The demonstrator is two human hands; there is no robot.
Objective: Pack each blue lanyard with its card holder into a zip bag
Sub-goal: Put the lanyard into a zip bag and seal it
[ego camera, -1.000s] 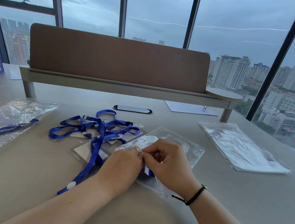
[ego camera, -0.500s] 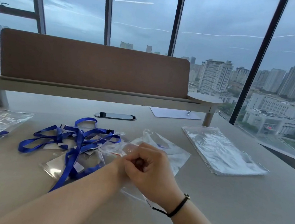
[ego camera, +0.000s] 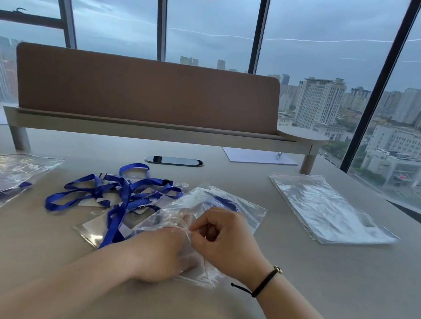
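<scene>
A clear zip bag (ego camera: pixel 227 206) lies in front of me with a blue lanyard showing through its far end. My left hand (ego camera: pixel 163 254) reaches into the bag's open near end, fingers inside the plastic. My right hand (ego camera: pixel 223 240) pinches the bag's opening edge beside it. To the left lies a tangle of loose blue lanyards (ego camera: pixel 120 193) with clear card holders (ego camera: pixel 94 230) under them.
A packed zip bag (ego camera: pixel 2 181) holding a lanyard lies at the far left. A stack of empty zip bags (ego camera: pixel 327 211) sits at the right. A brown divider panel (ego camera: pixel 146 90) on a raised shelf crosses the back, with a cable slot (ego camera: pixel 174 160) and a sheet of paper (ego camera: pixel 257 156) beneath.
The left hand has pushed into the bag's mouth, and the right hand now holds the opening's edge. The lanyard has gone deeper into the bag. The camera has shifted slightly.
</scene>
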